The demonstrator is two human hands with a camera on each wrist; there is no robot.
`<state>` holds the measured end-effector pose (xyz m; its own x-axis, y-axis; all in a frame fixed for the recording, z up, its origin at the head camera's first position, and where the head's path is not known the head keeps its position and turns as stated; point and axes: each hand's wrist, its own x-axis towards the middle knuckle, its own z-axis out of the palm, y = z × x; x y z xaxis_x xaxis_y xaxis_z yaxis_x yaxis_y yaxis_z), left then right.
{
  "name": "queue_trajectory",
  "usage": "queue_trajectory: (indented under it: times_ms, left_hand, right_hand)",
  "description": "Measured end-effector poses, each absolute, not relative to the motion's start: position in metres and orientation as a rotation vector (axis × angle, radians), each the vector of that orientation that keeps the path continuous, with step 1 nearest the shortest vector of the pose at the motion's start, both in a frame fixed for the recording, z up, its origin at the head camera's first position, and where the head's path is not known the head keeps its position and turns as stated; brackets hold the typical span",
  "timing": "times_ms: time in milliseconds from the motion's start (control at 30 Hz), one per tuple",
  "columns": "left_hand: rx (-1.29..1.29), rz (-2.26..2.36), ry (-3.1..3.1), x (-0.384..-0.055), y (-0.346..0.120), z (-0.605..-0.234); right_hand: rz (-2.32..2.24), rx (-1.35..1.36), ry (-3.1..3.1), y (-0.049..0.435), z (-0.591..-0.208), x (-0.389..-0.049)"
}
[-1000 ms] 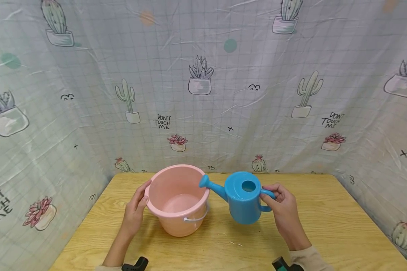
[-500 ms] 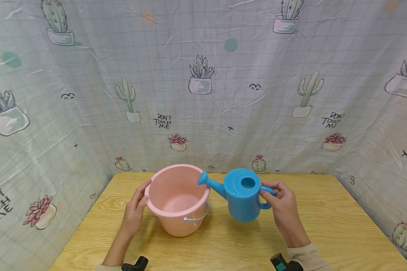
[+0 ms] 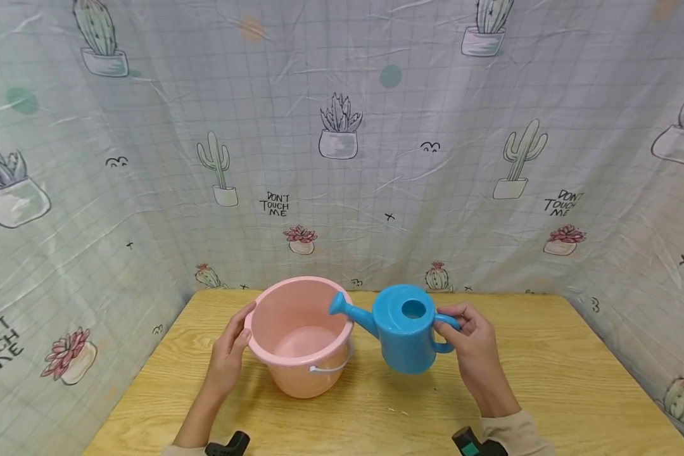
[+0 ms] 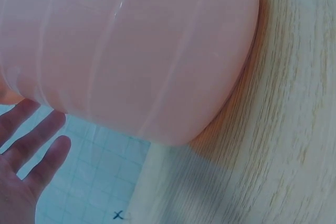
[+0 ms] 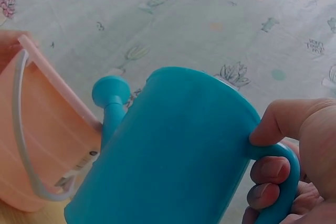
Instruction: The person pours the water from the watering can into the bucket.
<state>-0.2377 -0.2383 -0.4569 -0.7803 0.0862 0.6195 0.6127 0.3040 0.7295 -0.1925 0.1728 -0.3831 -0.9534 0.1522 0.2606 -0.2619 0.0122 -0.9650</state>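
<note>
A pink bucket [image 3: 296, 380] of smooth, glossy plastic, round and tapering toward its base, stands on a wood-grain table [image 3: 547, 373]; a thin pale bail [image 3: 330, 369] curves along its outer wall, below a broad rolled rim; the left hand [image 3: 226, 354] is mostly open, its fingers fairly straight and spread, resting against the bucket's side by the rim; the right hand [image 3: 474, 339] is curled firmly round the looped handle [image 3: 444, 348] of a blue watering can [image 3: 407, 347], thumb at the top, fingers wrapped through the loop; the can is a shiny plastic cylinder with a round hole in its closed top, held to the right of the bucket; its slim spout [image 3: 360, 316] ends in a flared head above the bucket's edge, though whether the two touch is hard to tell; creased, sheeny cloth [image 3: 376, 177] printed with potted cacti hangs behind.
</note>
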Motion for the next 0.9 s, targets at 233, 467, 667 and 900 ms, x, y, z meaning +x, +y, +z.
queue_trajectory:
  times_ms: [233, 467, 667, 900]
  left_hand:
    - [-0.617, -1.488, -2.149, -0.2367, -0.2409, -0.4589]
    - [-0.601, -1.484, -2.156, -0.2367, -0.2403, -0.4578]
    - [-0.579, -1.496, -2.107, -0.2377, -0.2385, -0.4577]
    - [-0.611, -1.495, -2.107, -0.2381, -0.2372, -0.4585]
  right_hand:
    - [1.984, 0.123, -2.033, 0.1711, -0.3831, -0.1899]
    - [1.960, 0.208, -2.067, 0.1729, -0.3800, -0.1872]
    - [1.935, 0.260, -2.112, 0.1752, -0.3776, -0.1902]
    - [1.923, 0.265, -2.115, 0.1786, -0.3793, -0.1908]
